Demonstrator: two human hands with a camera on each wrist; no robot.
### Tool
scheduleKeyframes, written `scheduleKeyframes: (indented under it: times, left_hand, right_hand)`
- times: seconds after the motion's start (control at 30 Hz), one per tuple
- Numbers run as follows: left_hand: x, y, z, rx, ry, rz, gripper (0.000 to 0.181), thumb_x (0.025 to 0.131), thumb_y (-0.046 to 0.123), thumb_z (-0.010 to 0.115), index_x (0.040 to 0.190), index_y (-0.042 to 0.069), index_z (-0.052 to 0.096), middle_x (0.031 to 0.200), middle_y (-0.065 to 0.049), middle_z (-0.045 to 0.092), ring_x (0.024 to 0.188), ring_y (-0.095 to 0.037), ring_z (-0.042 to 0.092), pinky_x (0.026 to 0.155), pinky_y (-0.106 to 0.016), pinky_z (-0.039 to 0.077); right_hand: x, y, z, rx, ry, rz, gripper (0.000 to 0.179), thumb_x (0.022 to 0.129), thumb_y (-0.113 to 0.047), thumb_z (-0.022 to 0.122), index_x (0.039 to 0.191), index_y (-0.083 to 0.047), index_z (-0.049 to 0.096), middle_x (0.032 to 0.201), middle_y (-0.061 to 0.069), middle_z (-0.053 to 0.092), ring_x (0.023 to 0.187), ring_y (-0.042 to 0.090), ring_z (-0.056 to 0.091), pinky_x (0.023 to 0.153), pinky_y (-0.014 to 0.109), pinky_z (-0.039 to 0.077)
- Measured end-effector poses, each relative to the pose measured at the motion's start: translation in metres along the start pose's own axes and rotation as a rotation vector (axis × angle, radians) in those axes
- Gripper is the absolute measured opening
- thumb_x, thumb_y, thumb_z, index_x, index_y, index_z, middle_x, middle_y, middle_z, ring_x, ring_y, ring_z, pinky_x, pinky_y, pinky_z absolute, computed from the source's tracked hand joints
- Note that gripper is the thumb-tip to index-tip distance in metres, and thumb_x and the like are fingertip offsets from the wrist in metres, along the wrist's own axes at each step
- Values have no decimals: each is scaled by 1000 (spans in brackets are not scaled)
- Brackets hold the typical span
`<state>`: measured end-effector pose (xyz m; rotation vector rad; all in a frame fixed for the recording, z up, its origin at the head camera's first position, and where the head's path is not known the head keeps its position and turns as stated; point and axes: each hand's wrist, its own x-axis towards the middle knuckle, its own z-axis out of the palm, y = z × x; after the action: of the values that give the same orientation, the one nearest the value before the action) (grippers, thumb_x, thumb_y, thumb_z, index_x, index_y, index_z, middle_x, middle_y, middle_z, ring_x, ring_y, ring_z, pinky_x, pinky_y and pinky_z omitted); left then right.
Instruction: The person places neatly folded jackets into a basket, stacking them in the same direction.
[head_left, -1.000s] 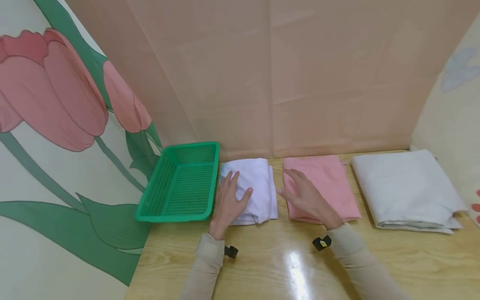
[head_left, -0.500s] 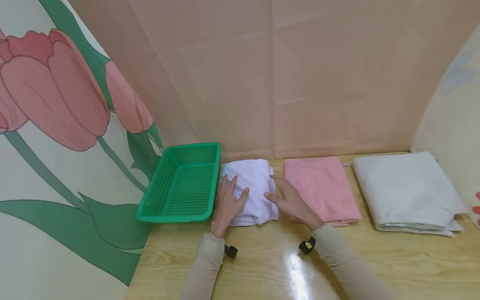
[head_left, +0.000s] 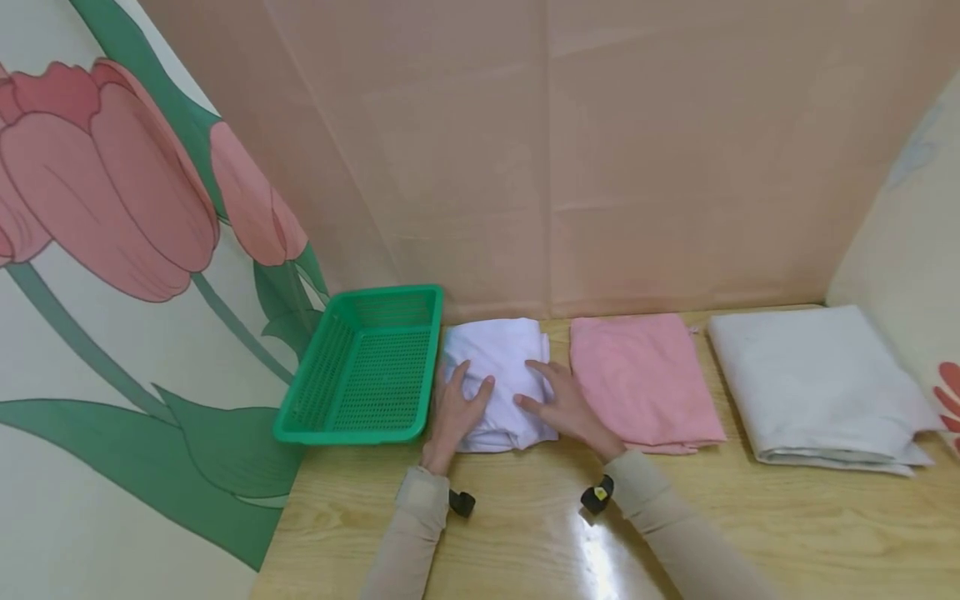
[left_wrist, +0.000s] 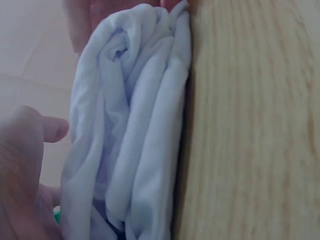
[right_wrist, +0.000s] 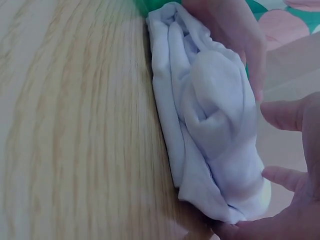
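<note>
Head: green basket (head_left: 345, 437), base (head_left: 384, 379) visible; left fingers (head_left: 457, 381), right fingers (head_left: 543, 370) loose at white cloth (head_left: 498, 343).

Tulip mural (head_left: 146, 179) left, brownish backdrop (head_left: 450, 150) behind, red shapes (head_left: 951, 377), perhaps petals, right.

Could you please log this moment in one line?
left hand: at lilac cloth, left side | right hand: at right side | pink cloth: folded

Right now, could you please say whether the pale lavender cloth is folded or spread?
Folded: both wrist views show the pale lavender cloth in layers.
</note>
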<state>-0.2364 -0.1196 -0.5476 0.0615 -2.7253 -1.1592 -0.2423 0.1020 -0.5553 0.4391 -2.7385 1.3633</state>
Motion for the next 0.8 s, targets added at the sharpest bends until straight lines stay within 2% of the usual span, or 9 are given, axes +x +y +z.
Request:
scheduleKeyframes:
  times: [0.1,0.2,0.33,0.43,0.47,0.6,0.7,0.8]
  left_hand:
    - [1,0,-1,-16,-16,-42,73,98,54,67,156,11,54,169,-31,30,157,-50,30,125,-66,29]
    - [2,-2,-1,-37,-40,-76,75,97,56,68,157,15,52,168,-30,32,154,-50,35,123,-66,33]
    - [4,-8,4,-41,-42,-101,75,94,63,70,155,25,50,160,-27,44,143,-49,48,112,-69,43]
    - [4,-13,8,-55,-39,-110,75,92,66,71,153,30,49,153,-25,53,138,-48,53,108,-68,46]
    - [6,-16,10,-61,-36,-104,74,93,66,70,153,29,49,151,-26,55,136,-49,55,107,-67,47]
    - [3,-10,7,-97,-39,-93,72,94,61,72,152,26,48,144,-28,61,130,-49,59,105,-66,49]
    - [-1,0,-1,-158,-69,-107,71,94,57,74,152,24,46,148,-29,58,134,-49,57,110,-66,46]
    - [-1,2,-4,-236,-104,-117,70,96,53,73,152,22,45,155,-29,53,140,-51,52,117,-66,40]
  right_hand:
    - [2,-3,1,46,4,29,71,95,-35,80,155,-8,54,158,28,51,149,51,43,121,71,31]
    - [5,-5,2,121,4,94,68,96,-34,79,155,-9,55,159,24,51,151,48,42,124,67,30]
    - [6,-6,3,210,-15,203,64,98,-32,77,155,-14,55,163,23,47,155,46,37,126,66,27]
    - [6,-5,2,247,-32,249,62,99,-30,75,156,-18,53,165,24,43,156,46,34,126,67,27]
    - [6,-5,1,252,-37,258,62,99,-30,74,157,-19,53,166,24,42,156,46,33,126,67,27]
    - [5,-3,-1,275,-54,275,65,100,-29,73,159,-22,49,169,23,39,158,44,31,127,64,25]
    - [5,-1,-3,300,-80,273,69,100,-28,73,163,-25,44,171,23,34,159,45,27,128,64,22]
    - [5,1,-5,346,-118,280,73,100,-29,72,165,-27,39,174,22,27,160,45,23,128,66,19]
